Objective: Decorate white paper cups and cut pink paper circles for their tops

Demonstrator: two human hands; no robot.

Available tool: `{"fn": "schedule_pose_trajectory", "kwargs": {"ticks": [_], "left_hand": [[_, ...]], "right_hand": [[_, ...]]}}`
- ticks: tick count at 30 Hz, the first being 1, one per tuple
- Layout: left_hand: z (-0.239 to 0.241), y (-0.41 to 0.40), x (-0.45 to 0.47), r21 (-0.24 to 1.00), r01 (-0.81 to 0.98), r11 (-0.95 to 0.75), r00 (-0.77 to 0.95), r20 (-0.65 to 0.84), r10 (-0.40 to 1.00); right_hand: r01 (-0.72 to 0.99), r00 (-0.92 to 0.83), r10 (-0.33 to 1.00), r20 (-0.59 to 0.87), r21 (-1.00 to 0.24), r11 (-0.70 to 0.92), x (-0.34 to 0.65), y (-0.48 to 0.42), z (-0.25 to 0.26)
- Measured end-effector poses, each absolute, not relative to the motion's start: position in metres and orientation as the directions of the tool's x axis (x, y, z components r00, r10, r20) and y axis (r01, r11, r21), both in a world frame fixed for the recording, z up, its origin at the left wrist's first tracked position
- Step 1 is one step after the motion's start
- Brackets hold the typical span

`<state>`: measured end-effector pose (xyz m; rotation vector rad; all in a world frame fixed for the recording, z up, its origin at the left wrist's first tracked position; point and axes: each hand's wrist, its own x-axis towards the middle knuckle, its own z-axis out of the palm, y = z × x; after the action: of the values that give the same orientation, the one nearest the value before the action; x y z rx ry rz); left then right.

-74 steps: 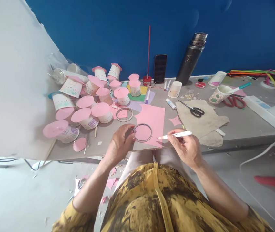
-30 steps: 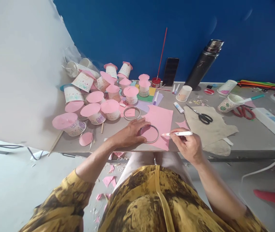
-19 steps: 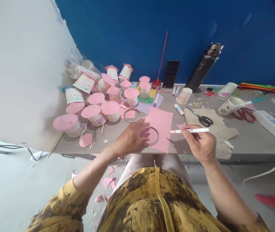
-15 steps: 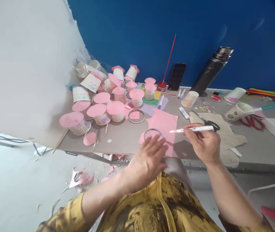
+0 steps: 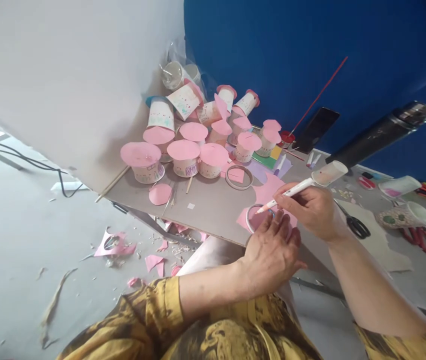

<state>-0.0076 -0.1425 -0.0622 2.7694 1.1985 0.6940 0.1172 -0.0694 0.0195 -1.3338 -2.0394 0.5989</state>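
Observation:
My right hand [image 5: 316, 210] grips a white marker [image 5: 291, 192] with its pink tip pointing left, just over a metal ring [image 5: 252, 217] lying on a pink paper sheet [image 5: 267, 192] at the table's near edge. My left hand [image 5: 273, 252] hovers at that edge with its fingers stretched out, fingertips close to the ring and the marker tip. It holds nothing.
Several paper cups with pink lids [image 5: 185, 150] crowd the table's left. A second ring [image 5: 239, 177], a loose pink disc [image 5: 159, 194], scissors [image 5: 355, 225], a dark flask [image 5: 380, 132], a phone [image 5: 316, 130] and a cloth [image 5: 380, 242] lie around. Paper scraps [image 5: 113, 245] litter the floor.
The camera has swung left and tilted. My left hand lifted off the ring, pulled back to the table edge and now reaches toward it again. The marker tip came back over the ring.

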Motion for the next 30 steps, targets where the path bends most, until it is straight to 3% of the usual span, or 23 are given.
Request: {"fn": "schedule_pose_trajectory", "kwargs": {"ticks": [7, 12, 18, 24, 30], "left_hand": [[-0.069, -0.138, 0.002, 0.252, 0.720, -0.647, 0.523, 0.416, 0.744], [-0.072, -0.139, 0.003, 0.324, 0.688, -0.650, 0.505, 0.429, 0.749], [-0.071, -0.140, 0.002, 0.328, 0.686, -0.649, 0.525, 0.395, 0.754], [-0.072, -0.142, 0.001, 0.284, 0.704, -0.651, 0.528, 0.404, 0.747], [-0.071, -0.141, 0.000, 0.333, 0.688, -0.645, 0.508, 0.414, 0.756]], "right_hand": [[0.684, -0.527, 0.850, 0.016, -0.586, 0.435, 0.084, -0.054, 0.037], [0.689, -0.656, 0.752, -0.062, -0.457, 0.563, 0.068, -0.052, 0.037], [0.661, -0.731, 0.662, -0.164, -0.407, 0.630, 0.061, -0.052, 0.033], [0.644, -0.761, 0.631, -0.150, -0.290, 0.707, 0.058, -0.050, 0.026], [0.677, -0.736, 0.660, -0.151, -0.194, 0.710, 0.052, -0.047, 0.024]]}}
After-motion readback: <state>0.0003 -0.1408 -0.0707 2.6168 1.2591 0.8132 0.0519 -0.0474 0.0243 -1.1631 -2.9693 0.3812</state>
